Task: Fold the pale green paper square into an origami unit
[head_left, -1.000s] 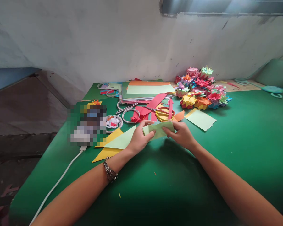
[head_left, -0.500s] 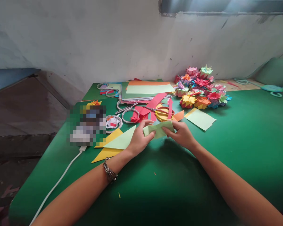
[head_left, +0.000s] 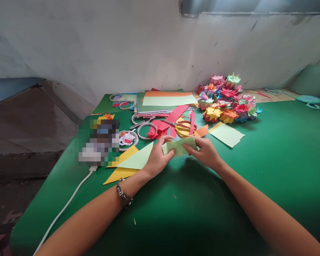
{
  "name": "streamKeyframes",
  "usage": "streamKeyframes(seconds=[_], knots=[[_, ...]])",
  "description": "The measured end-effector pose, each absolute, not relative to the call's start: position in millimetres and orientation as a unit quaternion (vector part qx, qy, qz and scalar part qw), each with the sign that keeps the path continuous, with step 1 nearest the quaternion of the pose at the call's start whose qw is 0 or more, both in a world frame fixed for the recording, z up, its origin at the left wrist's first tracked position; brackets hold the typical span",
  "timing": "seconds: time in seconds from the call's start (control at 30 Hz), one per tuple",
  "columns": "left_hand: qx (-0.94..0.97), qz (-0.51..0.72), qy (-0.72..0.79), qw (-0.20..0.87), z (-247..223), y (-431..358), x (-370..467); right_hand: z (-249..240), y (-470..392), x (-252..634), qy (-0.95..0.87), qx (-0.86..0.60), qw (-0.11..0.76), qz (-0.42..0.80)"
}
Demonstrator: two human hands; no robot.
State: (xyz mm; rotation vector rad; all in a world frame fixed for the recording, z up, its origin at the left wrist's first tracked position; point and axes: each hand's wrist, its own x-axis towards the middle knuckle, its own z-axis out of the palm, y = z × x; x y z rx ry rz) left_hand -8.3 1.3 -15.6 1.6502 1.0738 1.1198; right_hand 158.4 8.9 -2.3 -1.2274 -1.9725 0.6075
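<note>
A pale green piece of folded paper (head_left: 179,146) is held up just above the green table (head_left: 202,213), between both hands. My left hand (head_left: 160,156) pinches its left end, thumb in front and fingers behind. At the other end, my right hand (head_left: 204,153) grips the paper with its thumb pressed on the near face. The fingertips behind the paper are partly hidden. Close to my left wrist lie a light green paper triangle (head_left: 138,158) and yellow paper triangles (head_left: 121,174). Beyond the hands rest scissors (head_left: 186,129) with red and yellow handles, among red paper strips (head_left: 173,119).
Colourful paper flowers (head_left: 229,99) are heaped at the back right, behind a light green sheet (head_left: 228,134). Tape rolls (head_left: 147,131) and stacked paper sheets (head_left: 168,99) lie toward the wall. On the left is a blurred-out object with a white cable (head_left: 66,204).
</note>
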Motion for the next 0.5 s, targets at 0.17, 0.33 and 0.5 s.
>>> streamKeyframes(seconds=[0.17, 0.33, 0.5], knots=[[0.661, 0.446, 0.430, 0.422, -17.3, 0.9, -8.1, -1.4, 8.7, 158.3, -0.766, -0.478, 0.359, 0.237], [0.664, 0.446, 0.429, 0.420, -17.1, 1.1, -6.6, -0.9, 9.0, 158.3, -0.767, -0.476, 0.360, 0.235], [0.668, 0.446, 0.427, 0.416, -16.0, 0.8, -7.9, -2.0, 8.7, 158.4, -0.768, -0.474, 0.362, 0.233]])
